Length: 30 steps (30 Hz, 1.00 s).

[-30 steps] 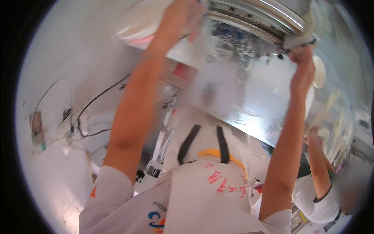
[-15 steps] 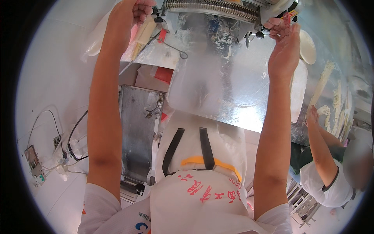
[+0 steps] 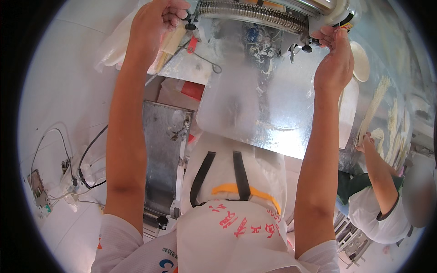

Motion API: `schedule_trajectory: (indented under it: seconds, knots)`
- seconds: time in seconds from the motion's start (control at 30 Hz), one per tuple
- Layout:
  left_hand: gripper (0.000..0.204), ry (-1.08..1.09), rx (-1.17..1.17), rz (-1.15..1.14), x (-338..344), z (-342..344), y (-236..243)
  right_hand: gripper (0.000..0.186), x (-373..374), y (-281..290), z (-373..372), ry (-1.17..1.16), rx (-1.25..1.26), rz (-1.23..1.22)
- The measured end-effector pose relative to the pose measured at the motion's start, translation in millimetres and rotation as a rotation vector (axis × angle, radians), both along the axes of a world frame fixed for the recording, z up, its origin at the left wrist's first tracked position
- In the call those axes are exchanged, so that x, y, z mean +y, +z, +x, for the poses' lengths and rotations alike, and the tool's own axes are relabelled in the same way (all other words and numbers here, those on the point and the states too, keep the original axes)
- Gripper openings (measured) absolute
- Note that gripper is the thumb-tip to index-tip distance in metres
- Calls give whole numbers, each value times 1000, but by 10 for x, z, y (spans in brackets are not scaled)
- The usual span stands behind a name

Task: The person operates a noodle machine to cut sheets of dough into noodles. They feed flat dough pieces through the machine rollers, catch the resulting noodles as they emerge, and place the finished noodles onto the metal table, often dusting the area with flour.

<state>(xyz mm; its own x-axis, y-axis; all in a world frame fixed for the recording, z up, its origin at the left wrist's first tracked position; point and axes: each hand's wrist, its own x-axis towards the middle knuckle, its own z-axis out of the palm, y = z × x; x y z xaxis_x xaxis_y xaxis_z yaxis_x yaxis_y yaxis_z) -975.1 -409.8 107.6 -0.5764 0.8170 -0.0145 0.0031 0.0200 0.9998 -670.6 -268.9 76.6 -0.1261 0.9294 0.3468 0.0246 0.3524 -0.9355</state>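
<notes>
A noodle machine with a ridged metal cutting roller point(image 3: 255, 13) spans the top of the view, above a floury metal plate point(image 3: 236, 91). My left hand point(image 3: 166, 18) is at the roller's left end, its fingers curled at a small black knob point(image 3: 185, 16). Another black knob point(image 3: 190, 27) sits just below it. At the right end, my right hand point(image 3: 334, 50) has its fingers pinched together beside the machine's white housing point(image 3: 343, 13). What lies inside that pinch is hidden. A black-knobbed clamp point(image 3: 307, 48) is left of those fingers.
A wooden-handled tool point(image 3: 173, 42), a red tag point(image 3: 192, 44) and a bent wire hook point(image 3: 215, 68) lie by my left forearm. Cables point(image 3: 82, 168) hang at left. On the right a co-worker's hand point(image 3: 365, 143) touches noodle strands point(image 3: 375, 104) on a metal table.
The view has shifted slightly, so the machine sits lower. Both my hands stay at the roller's ends; my right fingers have drawn closer together. The co-worker's hand has moved slightly.
</notes>
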Motion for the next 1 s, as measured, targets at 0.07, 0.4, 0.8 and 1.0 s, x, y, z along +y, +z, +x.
schedule_trajectory:
  seconds: [0.07,0.4,0.8,1.0]
  knots:
    - [59,8,20,-9,-10,19,22,56,-1,3,-9,-11,8,-24]
    - [60,15,59,-58,-35,-32,22,57,-14,-35,-21,-14,-1,-56]
    - [57,-101,-31,23,-58,-25,78,51,-46,44,18,39,47,-92]
    - [51,-59,35,-47,-51,-32,-25,51,-42,46,26,53,59,-93]
